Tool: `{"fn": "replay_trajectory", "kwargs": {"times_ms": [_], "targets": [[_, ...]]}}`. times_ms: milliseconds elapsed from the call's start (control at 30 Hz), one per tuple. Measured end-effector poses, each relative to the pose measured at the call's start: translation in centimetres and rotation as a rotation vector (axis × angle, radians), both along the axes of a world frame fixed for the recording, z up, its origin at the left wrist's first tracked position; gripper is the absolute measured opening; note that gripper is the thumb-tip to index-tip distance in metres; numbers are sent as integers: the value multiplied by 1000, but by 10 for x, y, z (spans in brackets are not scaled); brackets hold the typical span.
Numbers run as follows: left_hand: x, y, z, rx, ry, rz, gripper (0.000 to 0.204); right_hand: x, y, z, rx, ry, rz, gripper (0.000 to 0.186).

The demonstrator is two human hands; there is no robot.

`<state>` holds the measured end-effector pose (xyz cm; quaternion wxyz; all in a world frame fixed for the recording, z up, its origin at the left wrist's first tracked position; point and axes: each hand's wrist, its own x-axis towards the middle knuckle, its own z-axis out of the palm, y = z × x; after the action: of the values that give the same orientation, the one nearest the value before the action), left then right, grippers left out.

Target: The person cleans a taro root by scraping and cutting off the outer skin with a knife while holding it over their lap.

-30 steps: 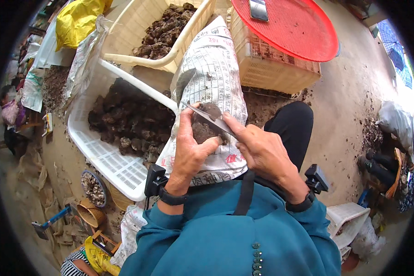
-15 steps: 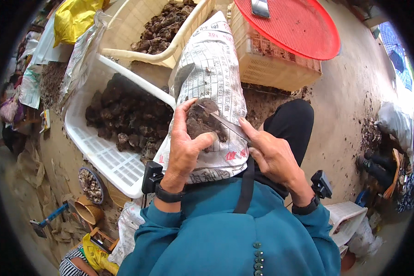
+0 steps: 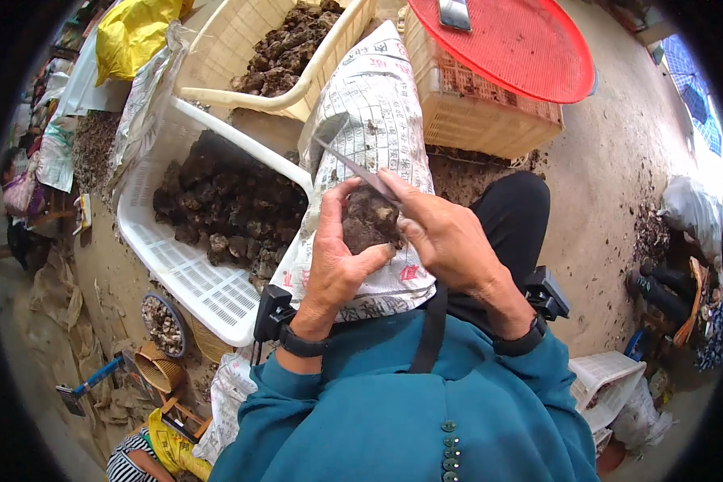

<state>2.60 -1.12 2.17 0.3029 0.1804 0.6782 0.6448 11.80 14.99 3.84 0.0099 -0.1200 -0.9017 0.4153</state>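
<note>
My left hand point(image 3: 329, 261) is wrapped round a dark brown, earthy, lumpy root point(image 3: 365, 223), thumb along its near side. A paler patch shows on the root's upper right part. In my right hand point(image 3: 455, 247) is a knife point(image 3: 360, 170), its blade slanting up and left just past the root's far edge. The right thumb and fingertips lie against the root's right side. The knife's handle is hidden in my fist. Under both hands, a white printed woven sack point(image 3: 377, 120) drapes over my lap.
At left, a white plastic basket point(image 3: 217, 309) holds a dark heap of lumps. Beyond it stands a cream crate point(image 3: 289, 100) with more lumps. A red mesh tray point(image 3: 514, 48), carrying a phone point(image 3: 455, 14), rests on another crate point(image 3: 482, 124). A person in stripes point(image 3: 132, 462) is at lower left.
The knife has moved from across the root's top to beyond its far edge, blade pointing farther up-left. My right hand has come left against the root, and the root has turned.
</note>
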Motion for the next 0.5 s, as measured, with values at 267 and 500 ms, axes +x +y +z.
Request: {"fn": "replay_trajectory", "kwargs": {"times_ms": [267, 500], "targets": [[-7, -5, 1, 183, -326, 131, 78, 45, 15, -6, -75, -4, 49, 70], [-9, -4, 1, 212, -377, 129, 80, 58, 15, -8, -72, 42, 84, 64]]}}
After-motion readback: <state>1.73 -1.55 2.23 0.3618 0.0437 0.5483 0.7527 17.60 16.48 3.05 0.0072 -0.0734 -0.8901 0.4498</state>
